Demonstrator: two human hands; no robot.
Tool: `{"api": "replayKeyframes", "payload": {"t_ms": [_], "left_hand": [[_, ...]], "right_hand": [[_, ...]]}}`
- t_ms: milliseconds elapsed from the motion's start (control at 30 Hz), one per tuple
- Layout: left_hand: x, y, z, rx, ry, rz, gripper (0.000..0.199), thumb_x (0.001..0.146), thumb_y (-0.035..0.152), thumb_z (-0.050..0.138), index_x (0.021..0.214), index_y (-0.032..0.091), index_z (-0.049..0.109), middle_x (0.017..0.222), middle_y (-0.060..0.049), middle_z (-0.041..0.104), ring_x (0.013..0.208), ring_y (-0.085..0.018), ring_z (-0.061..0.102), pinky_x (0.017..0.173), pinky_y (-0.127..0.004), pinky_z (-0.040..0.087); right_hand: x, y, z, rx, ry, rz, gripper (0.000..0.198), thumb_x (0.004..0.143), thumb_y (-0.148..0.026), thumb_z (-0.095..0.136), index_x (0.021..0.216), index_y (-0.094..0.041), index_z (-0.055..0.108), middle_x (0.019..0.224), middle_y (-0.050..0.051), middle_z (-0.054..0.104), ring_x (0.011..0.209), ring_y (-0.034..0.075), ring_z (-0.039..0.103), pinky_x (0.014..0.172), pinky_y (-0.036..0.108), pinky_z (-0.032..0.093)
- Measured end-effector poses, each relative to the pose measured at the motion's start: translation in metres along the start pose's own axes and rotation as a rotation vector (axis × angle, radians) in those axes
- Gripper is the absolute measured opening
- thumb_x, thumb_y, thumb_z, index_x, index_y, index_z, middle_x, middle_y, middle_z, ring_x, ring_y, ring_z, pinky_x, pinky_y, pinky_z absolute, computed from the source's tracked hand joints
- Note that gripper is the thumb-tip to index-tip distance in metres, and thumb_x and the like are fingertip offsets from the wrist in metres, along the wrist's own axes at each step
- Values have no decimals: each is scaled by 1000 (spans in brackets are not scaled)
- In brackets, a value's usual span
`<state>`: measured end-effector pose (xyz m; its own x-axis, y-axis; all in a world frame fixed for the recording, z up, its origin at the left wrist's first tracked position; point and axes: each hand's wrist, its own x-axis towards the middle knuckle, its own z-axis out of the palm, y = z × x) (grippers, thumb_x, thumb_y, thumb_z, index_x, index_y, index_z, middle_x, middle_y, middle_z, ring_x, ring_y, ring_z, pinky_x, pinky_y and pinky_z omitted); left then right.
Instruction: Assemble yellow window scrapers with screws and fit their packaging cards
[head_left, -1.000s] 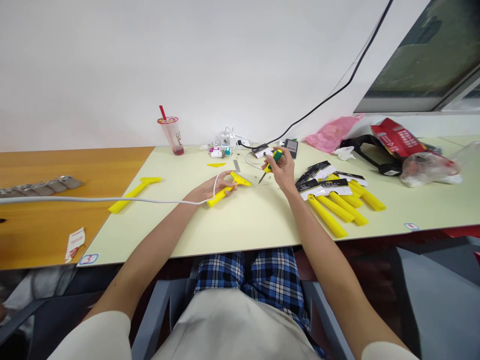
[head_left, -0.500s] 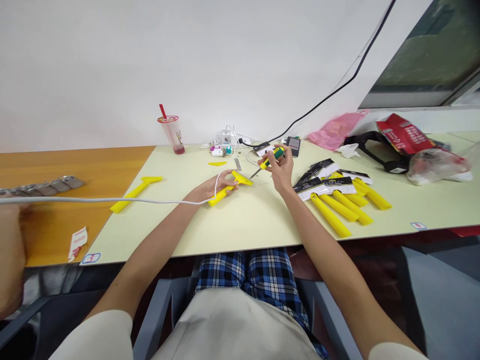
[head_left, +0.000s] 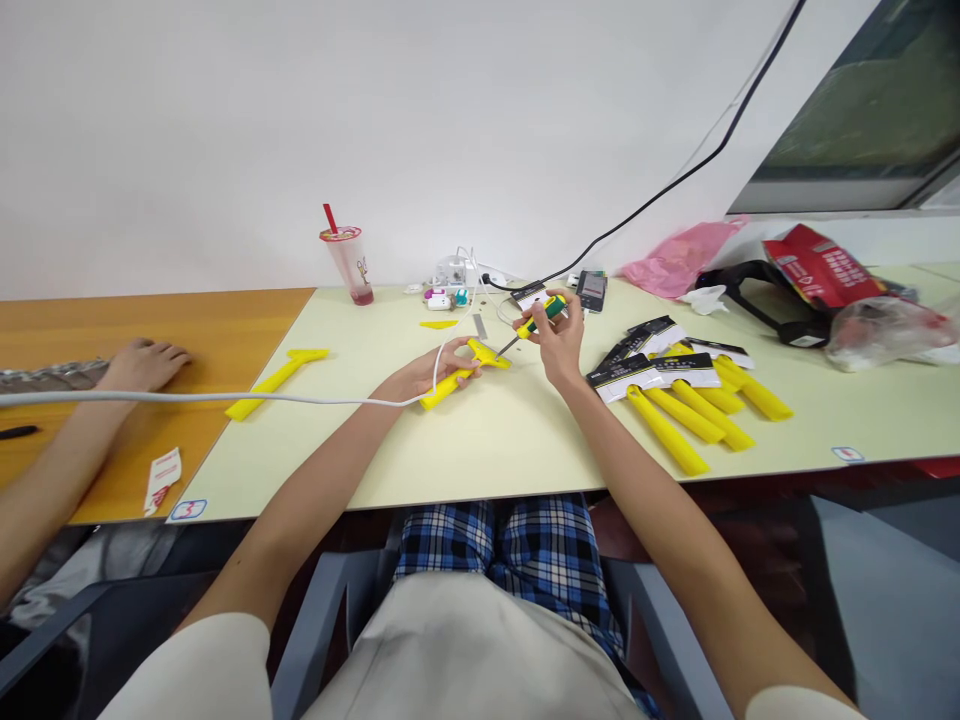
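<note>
My left hand (head_left: 427, 376) is closed around the neck of a yellow T-shaped scraper (head_left: 445, 392), whose head points away to the right. In my right hand (head_left: 562, 345) is a screwdriver (head_left: 553, 307) with a green and yellow handle. Its shaft slants down to the scraper head, and the tip is at or very close to it; contact is too small to tell. Beyond the scraper lie a thin grey metal strip (head_left: 480, 326) and a flat yellow piece (head_left: 439, 324). A second yellow scraper (head_left: 276, 386) lies to the left.
Several yellow scrapers with black-and-white cards (head_left: 686, 372) are piled at right. A white cable (head_left: 225, 397) crosses in front of my left hand. A drink cup (head_left: 352, 268), chargers (head_left: 442, 300) and a phone (head_left: 592, 290) stand along the wall. Another person's hand (head_left: 146, 364) rests at far left.
Both my hands keep nearly the same pose on the scraper and screwdriver. The view shifts slightly. At left, the other person's hand has come forward onto the wooden table beside the grey metal pieces.
</note>
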<state>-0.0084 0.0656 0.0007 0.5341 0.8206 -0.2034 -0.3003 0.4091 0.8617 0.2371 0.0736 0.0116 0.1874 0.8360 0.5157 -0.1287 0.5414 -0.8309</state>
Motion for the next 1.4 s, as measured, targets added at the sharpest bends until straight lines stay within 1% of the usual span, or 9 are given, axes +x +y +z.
{"api": "replayKeyframes", "payload": {"t_ms": [67,133,333,600,733,900,1000,1200,1400], "left_hand": [[0,3,0,39,-33,-45,71,77,0,86,139,22,59,121,-16,78,81,-16,75,54,-18,46],[1,5,-1,56,-46,-62,70,78,1,87,139,23,58,124,-16,77,83,-16,76,54,-18,46],[0,4,-1,22,-37,-54,74,77,0,88,140,23,57,122,-16,77,82,-17,76,53,-19,47],[0,5,-1,19,-49,-60,75,76,0,88,141,23,56,123,-16,77,82,-16,76,53,-18,46],[0,5,-1,0,-39,-63,73,75,-2,88,136,24,57,121,-14,76,81,-17,77,52,-18,45],[0,6,-2,-5,-54,-77,70,76,-1,89,133,24,57,120,-15,77,82,-17,77,53,-17,45],[0,6,-1,2,-49,-69,70,76,-1,88,135,23,57,117,-14,77,81,-17,77,52,-17,45],[-1,3,-1,15,-39,-40,74,77,1,88,141,23,58,114,-13,77,80,-17,76,53,-19,45],[-2,4,0,-5,-47,-45,67,77,0,90,132,24,60,114,-12,76,81,-16,75,53,-19,44]], "right_hand": [[0,1,1,-1,1,-1,55,95,-72,79,125,-35,53,97,-1,77,85,22,84,79,38,73],[0,2,1,-12,-11,-6,55,96,-72,78,127,-36,53,97,-1,76,85,22,84,79,39,73],[0,7,-1,-59,-46,-37,56,97,-76,74,131,-37,52,101,1,77,88,23,84,78,38,73],[1,5,-2,-27,-17,-16,58,95,-75,78,128,-35,52,99,0,77,87,22,85,77,37,73],[2,5,-3,-23,-14,-11,59,94,-75,79,129,-35,53,102,1,78,86,22,85,77,36,72],[2,4,-3,-30,-19,-22,59,94,-75,79,131,-36,53,101,1,79,88,23,85,78,37,72],[0,2,-3,-23,-14,-25,61,92,-76,80,130,-35,55,99,1,79,86,23,85,76,36,72],[-1,1,-3,-66,-38,-68,54,97,-73,77,129,-36,54,99,0,78,85,22,84,73,34,71],[-3,-5,0,-51,-22,-62,57,94,-74,80,127,-35,55,94,-1,76,82,20,83,74,31,70]]}}
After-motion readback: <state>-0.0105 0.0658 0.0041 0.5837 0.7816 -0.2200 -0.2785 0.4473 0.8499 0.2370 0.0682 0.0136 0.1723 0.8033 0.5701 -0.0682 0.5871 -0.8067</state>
